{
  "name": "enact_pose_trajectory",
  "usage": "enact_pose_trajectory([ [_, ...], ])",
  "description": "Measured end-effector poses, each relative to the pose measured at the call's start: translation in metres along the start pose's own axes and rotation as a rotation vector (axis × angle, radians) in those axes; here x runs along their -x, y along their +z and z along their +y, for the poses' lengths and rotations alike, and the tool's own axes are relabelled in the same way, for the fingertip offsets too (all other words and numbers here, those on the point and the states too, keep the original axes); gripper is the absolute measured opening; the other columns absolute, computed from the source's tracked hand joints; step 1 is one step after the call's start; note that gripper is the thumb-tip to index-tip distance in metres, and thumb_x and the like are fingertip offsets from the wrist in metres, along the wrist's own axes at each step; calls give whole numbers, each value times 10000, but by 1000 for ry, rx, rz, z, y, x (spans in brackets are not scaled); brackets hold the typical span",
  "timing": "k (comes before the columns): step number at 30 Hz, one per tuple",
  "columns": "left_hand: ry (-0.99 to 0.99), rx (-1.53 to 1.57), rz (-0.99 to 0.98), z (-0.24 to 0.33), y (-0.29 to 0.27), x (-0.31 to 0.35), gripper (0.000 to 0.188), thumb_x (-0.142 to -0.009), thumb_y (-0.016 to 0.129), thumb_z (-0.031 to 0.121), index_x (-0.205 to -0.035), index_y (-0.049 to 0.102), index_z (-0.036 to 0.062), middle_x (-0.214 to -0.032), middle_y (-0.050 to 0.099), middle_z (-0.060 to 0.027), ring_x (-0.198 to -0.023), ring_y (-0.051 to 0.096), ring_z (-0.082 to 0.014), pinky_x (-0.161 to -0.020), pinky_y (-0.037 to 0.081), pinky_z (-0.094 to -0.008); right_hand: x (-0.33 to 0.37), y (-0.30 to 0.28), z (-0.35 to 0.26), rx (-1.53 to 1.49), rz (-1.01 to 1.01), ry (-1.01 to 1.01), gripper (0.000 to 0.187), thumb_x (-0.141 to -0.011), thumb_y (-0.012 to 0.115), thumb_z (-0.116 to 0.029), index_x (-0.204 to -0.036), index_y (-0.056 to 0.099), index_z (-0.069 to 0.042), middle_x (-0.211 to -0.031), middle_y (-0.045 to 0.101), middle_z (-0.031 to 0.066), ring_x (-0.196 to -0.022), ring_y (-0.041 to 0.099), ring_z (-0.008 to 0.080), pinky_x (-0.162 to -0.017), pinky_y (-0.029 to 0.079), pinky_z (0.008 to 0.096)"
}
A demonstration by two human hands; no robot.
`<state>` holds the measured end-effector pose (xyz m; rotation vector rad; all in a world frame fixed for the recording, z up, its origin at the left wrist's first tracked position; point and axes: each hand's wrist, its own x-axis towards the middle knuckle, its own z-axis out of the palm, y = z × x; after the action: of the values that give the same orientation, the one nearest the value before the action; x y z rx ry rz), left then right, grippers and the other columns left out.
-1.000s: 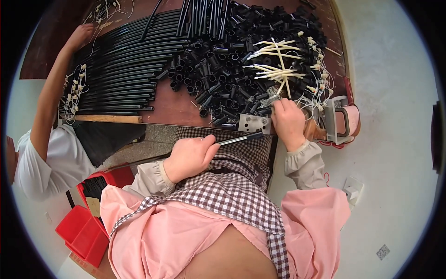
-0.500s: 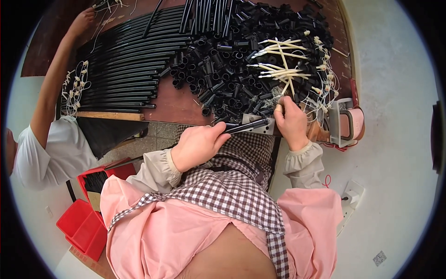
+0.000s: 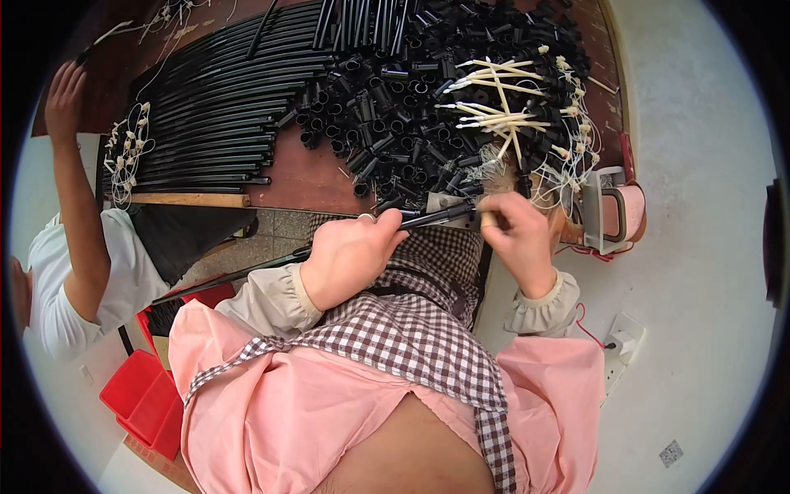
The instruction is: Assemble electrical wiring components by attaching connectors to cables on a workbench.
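Observation:
My left hand [image 3: 350, 255] is closed around a long black tube [image 3: 440, 217]. The tube passes through the fist, with its far end tilted slightly up to the right and the rest trailing to the lower left. At that far end, the fingers of my right hand [image 3: 525, 239] are pinched together; what they hold is too small and blurred to name. A tan cover shows on one of its fingertips. Just behind the tube's end sits a small metal block [image 3: 438, 202] at the table's front edge. Thin metal pins [image 3: 492, 163] lie in a heap beyond my right hand.
On the brown table [image 3: 300, 169] are a heap of black plastic fittings [image 3: 387, 123], a row of black tubes [image 3: 214, 123], cream sticks [image 3: 502, 119] and white wires with connectors [image 3: 580, 140]. A pink-and-grey clamp-like device [image 3: 617, 216] is at right. A co-worker's arm [image 3: 78, 206] reaches in at left.
My right hand has moved down from the metal pins to the tube's end. The tube's tail now shows further to the lower left. The co-worker's hand has moved left and down.

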<state>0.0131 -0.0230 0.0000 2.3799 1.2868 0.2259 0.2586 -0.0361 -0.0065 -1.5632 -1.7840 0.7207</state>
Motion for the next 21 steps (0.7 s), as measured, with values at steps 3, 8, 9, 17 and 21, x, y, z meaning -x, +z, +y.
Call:
enact_pose_trajectory([
  [3,4,-8,6,1,-7,1,210,-876,584,266,-817,483,93,-580,553,-108,-514,572,-299,-431,429,-405,-1,2,-6,50,-25,-73,190,-735,632,47,-907,628,-31,-768,578,72,-579,522,157,-530,431,243],
  [8,21,-45,8,9,-9,-2,220,-866,590,264,-791,489,83,-588,571,-110,-495,586,-288,-416,436,-391,-1,0,-16,371,-47,-174,251,-725,661,0,-967,618,-49,-778,566,75,-612,542,210,-544,447,280],
  [9,27,-47,5,10,-9,-1,220,-866,590,264,-791,489,83,-588,571,-110,-495,586,-288,-416,436,-391,0,2,-20,493,-52,-217,276,-723,668,-15,-991,611,-50,-789,564,76,-619,547,225,-550,452,290],
  [17,19,-79,52,7,-1,-2,218,-871,582,273,-790,490,93,-558,560,-98,-487,583,-279,-414,435,-389,-1,-5,-41,512,45,-137,484,-780,660,-105,-1234,499,-54,-993,609,90,-732,613,257,-615,501,312],
  [21,-24,14,11,3,7,3,212,-875,580,274,-803,491,96,-550,557,-96,-481,577,-283,-412,432,-390,55,-45,0,490,261,671,553,-808,654,-126,-1311,436,-52,-1163,578,145,-844,646,212,-682,525,300],
])
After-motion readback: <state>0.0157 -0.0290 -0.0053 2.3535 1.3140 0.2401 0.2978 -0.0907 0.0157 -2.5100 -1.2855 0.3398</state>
